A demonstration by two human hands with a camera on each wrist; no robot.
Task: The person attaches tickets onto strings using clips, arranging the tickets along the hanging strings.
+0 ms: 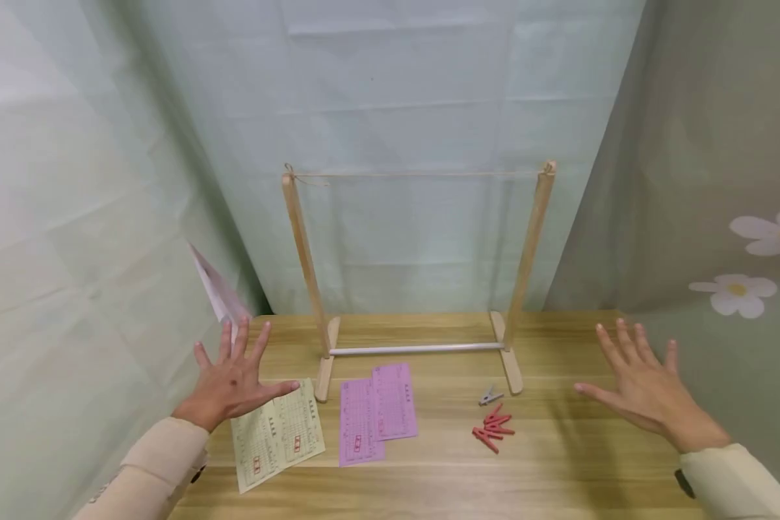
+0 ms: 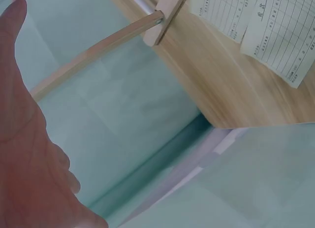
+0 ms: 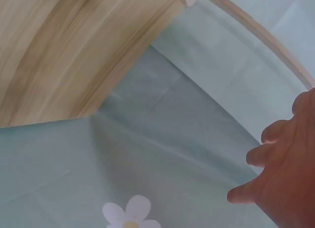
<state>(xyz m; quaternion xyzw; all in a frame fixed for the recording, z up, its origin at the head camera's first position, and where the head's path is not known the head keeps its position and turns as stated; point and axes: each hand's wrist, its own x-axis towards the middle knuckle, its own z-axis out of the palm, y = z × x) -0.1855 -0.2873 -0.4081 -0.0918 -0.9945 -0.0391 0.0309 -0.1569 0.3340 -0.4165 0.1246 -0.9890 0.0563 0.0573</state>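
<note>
My left hand (image 1: 230, 383) is spread with straight fingers over the left side of the table, overlapping the yellow printed slips (image 1: 278, 430) in the head view. Over the right side, my right hand (image 1: 646, 390) is spread too, holding nothing. Between them lie two overlapping purple slips (image 1: 359, 419), one partly covering the other. To their right are several red clothespins (image 1: 492, 427) in a small heap and a grey clothespin (image 1: 490, 396) just behind. A wooden frame (image 1: 304, 253) stands at the back, with a thin string (image 1: 416, 174) tied between its post tops.
A white rod (image 1: 419, 349) joins the frame's two feet low over the wooden table (image 1: 442, 484). Pale cloth curtains (image 1: 403, 87) enclose the back and both sides, the right one with white flowers (image 1: 737, 292). A folded pale sheet (image 1: 219, 285) stands out by the left curtain.
</note>
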